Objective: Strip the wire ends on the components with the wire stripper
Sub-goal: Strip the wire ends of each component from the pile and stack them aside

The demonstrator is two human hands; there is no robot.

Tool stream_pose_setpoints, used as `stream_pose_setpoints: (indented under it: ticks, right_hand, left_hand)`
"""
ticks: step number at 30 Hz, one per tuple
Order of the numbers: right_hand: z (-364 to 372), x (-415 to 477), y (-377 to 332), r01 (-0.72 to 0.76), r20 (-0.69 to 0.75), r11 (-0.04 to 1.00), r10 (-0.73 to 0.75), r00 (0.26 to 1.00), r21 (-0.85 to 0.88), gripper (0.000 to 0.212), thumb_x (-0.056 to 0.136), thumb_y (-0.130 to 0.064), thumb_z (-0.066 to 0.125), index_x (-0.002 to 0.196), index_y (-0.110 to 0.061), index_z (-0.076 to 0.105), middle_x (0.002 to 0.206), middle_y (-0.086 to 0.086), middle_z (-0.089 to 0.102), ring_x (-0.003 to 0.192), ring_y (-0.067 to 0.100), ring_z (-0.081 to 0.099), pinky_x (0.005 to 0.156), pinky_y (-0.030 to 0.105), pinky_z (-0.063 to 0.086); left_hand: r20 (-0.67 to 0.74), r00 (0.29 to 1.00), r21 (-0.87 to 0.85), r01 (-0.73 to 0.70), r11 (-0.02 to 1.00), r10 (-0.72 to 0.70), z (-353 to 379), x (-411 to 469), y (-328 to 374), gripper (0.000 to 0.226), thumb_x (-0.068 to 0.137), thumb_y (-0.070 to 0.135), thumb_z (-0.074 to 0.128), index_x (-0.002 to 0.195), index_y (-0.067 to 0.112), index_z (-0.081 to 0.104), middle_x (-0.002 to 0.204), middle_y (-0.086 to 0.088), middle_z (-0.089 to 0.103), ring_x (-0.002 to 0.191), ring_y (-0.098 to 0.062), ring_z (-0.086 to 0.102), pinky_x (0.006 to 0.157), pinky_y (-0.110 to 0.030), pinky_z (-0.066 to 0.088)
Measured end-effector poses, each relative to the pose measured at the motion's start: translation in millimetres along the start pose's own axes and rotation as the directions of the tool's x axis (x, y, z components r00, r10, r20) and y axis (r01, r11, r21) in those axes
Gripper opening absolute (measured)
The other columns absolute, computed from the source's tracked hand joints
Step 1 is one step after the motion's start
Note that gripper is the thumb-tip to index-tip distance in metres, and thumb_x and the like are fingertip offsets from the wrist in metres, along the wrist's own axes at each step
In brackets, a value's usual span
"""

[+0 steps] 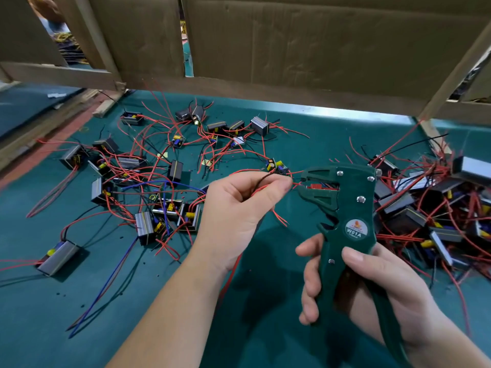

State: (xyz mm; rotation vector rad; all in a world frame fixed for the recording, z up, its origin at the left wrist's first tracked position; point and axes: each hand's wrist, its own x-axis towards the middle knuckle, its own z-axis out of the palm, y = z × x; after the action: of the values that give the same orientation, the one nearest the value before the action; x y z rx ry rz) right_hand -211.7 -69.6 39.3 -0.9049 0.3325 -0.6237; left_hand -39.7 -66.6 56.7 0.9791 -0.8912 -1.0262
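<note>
Item: wire stripper [342, 208], one; dark green, silver rivets, round label reading W01A, a red insert showing between its jaws, which are standing slightly parted; I am seeing it held upright above the green mat [53, 301], right of centre; right hand [372, 282] is gripping both handles, fingers curling round them; left hand [239, 208] is pinching a bunch of thin red wires [295, 185] plus one black, thumb against forefinger, just left of the jaws; the red ends are reaching into them; components [144, 227]: small boxed units trailing red leads, over a dozen lying scattered at left; heap [414, 208] at right too tangled for me to count
</note>
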Motion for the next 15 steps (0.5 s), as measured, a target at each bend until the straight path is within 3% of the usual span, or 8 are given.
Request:
stream_pose_setpoints:
  ticks: [7,15]
  right_hand:
    - [-14.3,-7.6,4.5,-0.041,0.007,0.999,0.041,0.999,0.035,0.046,0.083,-0.033,0.072,0.111,0.002,0.062,0.081,0.023,0.063,0.069,0.041,0.062,0.068,0.051,0.049]
    - [-10.1,-7.5,5.5,-0.07,-0.023,0.998,0.07,0.997,0.008,0.043,0.083,-0.037,0.072,0.103,0.0,0.064,0.077,0.022,0.062,0.066,0.04,0.062,0.067,0.051,0.048]
  left_hand:
    - [-0.045,0.999,-0.048,0.026,0.999,-0.028,0.9,-0.6,1.2,0.008,0.061,0.023,0.072,0.062,0.016,0.074,0.052,0.01,0.062,0.046,0.002,0.05,0.047,-0.006,0.037]
    - [0.015,0.999,-0.038,0.037,0.999,-0.037,2.6,-2.9,2.2,0.011,0.063,0.021,0.069,0.07,0.011,0.069,0.051,0.01,0.06,0.039,0.003,0.045,0.041,-0.005,0.033]
